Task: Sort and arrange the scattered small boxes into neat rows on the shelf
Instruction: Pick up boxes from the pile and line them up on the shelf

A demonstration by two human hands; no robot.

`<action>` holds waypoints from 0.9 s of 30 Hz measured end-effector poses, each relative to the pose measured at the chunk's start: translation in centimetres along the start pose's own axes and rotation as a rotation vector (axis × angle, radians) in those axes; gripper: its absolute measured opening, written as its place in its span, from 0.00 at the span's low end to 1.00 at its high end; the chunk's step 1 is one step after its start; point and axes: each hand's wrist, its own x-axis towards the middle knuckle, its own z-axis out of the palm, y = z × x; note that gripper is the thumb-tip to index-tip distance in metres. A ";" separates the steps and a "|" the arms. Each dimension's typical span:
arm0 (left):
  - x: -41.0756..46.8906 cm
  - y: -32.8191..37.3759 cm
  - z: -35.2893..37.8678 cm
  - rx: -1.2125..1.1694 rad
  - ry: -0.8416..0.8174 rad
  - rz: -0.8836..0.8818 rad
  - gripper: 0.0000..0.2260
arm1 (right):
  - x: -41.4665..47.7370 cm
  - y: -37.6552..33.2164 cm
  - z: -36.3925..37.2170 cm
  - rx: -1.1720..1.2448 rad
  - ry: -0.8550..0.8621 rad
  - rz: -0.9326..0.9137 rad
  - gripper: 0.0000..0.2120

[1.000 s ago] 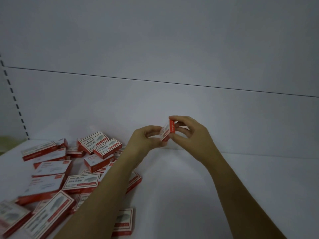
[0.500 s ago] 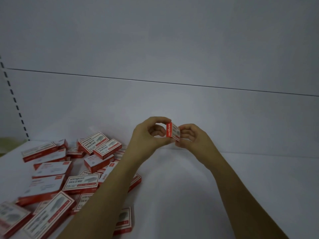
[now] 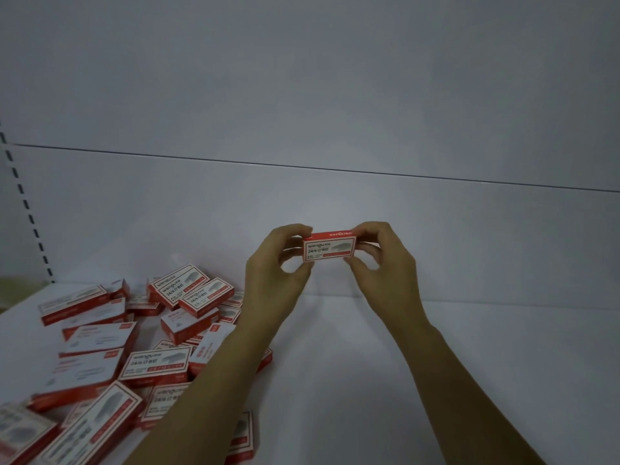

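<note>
A small box (image 3: 328, 249) is pinched at its ends by the left hand (image 3: 278, 273) and right hand (image 3: 379, 266); it is held level above the shelf (image 3: 436, 380). Scattered boxes (image 3: 134, 347) are heaped at the left.

We face a plain white back panel (image 3: 302, 95), crossed by a thin dark horizontal seam (image 3: 335, 170). A column of dark slots (image 3: 27, 209) runs down its left edge. Below it lies the white shelf (image 3: 436, 364). The light is dim and bluish.
</note>
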 end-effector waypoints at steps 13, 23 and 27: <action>0.8 -0.9 -0.3 0.107 -0.038 -0.140 0.18 | 0.3 1.3 0.3 -0.100 -0.118 -0.006 0.20; 2.6 -2.0 0.0 0.346 -0.300 -0.349 0.17 | 0.8 2.3 1.0 -0.259 -0.328 0.211 0.19; 2.8 -3.4 0.8 0.440 -0.437 -0.407 0.15 | 0.7 3.5 1.7 -0.301 -0.442 0.326 0.19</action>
